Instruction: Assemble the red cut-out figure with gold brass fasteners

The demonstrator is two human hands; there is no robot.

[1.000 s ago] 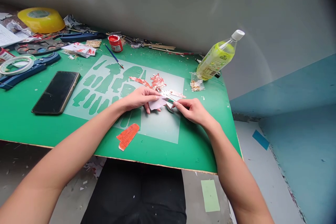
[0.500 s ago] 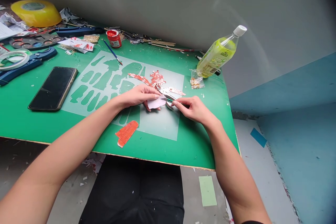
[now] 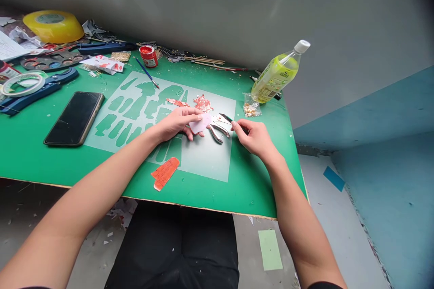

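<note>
My left hand is closed on a small pale paper piece, held just above the white stencil sheet. My right hand pinches a thin dark blade-like tool pointing toward the paper. A metal hole punch or pliers lies on the sheet between the two hands. Red-painted cut-outs rest just beyond my fingers. An orange-red cut-out lies nearer to me on the green table.
A black phone lies at left. Tape dispenser, yellow tape roll, paint palette, red paint jar and brush crowd the back left. A green drink bottle and small bag of gold bits stand at right.
My right hand has drawn away to the right and lifted the dark tool. The left hand has raised the paper piece slightly. The metal punch now lies uncovered between them.
</note>
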